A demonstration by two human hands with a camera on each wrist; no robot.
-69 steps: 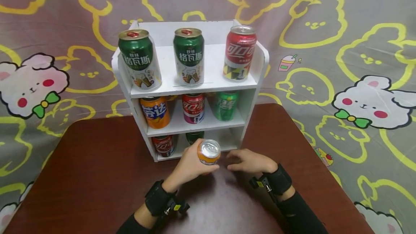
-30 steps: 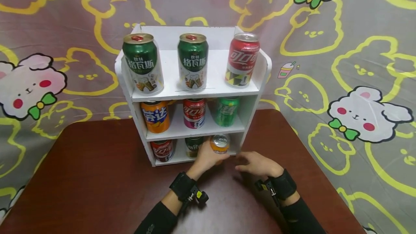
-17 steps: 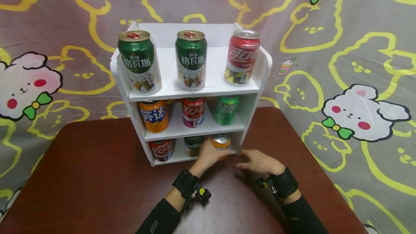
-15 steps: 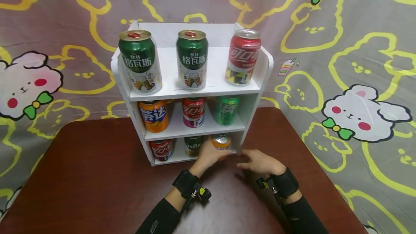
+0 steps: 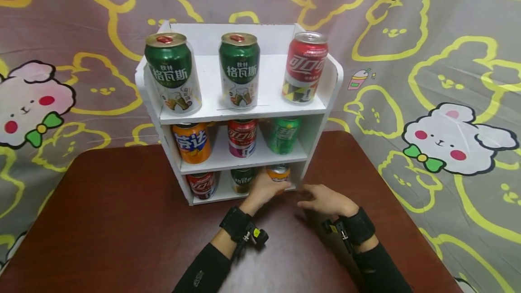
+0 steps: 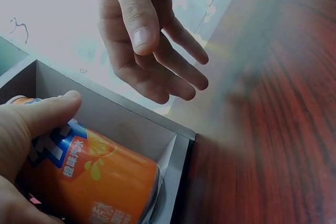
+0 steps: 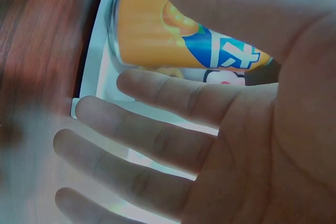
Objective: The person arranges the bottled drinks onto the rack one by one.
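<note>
My left hand (image 5: 264,188) grips an orange soda can (image 5: 279,173) at the right end of the bottom level of a white shelf rack (image 5: 244,163). In the left wrist view the thumb lies across the upright can (image 6: 115,177), whose base is at the shelf board; the fingers behind it are mostly hidden. Just outside the rack's lower right corner, my right hand (image 5: 327,200) is held with relaxed fingers and nothing in it. The right wrist view shows its fingers extended, apart from one another, in front of the can (image 7: 152,30).
Beside the left hand stand a dark green can (image 5: 242,181) and a red cola can (image 5: 202,185). The middle level holds an orange can (image 5: 191,144), a red can (image 5: 242,138) and a green can (image 5: 284,135). Three more cans stand on top. The brown table (image 5: 122,220) surrounds the rack.
The left hand has carried the orange soda can from in front of the rack into the bottom level's right end, then slightly deeper. The right hand has shifted only a little.
</note>
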